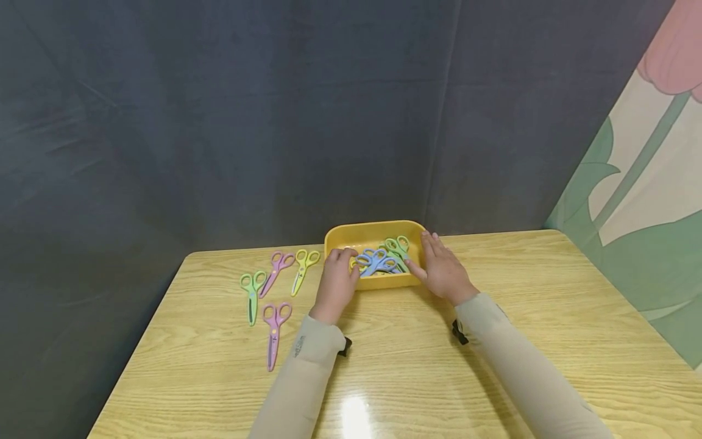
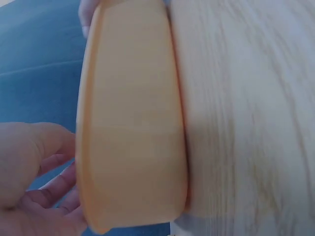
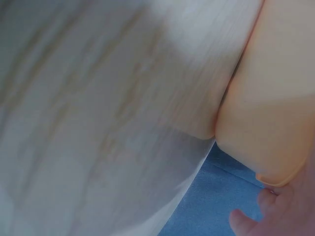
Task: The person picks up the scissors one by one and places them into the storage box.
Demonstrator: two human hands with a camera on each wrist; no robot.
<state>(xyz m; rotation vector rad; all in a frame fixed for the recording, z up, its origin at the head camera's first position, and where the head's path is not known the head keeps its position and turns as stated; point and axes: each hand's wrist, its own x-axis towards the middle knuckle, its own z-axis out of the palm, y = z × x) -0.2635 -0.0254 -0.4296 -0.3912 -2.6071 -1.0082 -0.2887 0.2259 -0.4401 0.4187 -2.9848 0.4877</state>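
A yellow plastic bin (image 1: 373,231) stands at the table's far edge, with blue scissors (image 1: 375,262) and green scissors (image 1: 399,249) among the several inside. My left hand (image 1: 336,283) reaches over the bin's left front rim, bent fingers beside the blue scissors. In the left wrist view the rim hides the fingertips of this hand (image 2: 39,182), so I cannot tell whether they hold anything. My right hand (image 1: 443,271) rests on the bin's right side, its fingers mostly straight along the rim and its thumb over the front corner.
Left of the bin, yellow scissors (image 1: 301,271), green scissors (image 1: 252,296), a pair of pink scissors (image 1: 276,274) and another pink pair (image 1: 273,335) lie on the wooden table (image 1: 208,366). A dark curtain (image 1: 274,122) hangs right behind the table.
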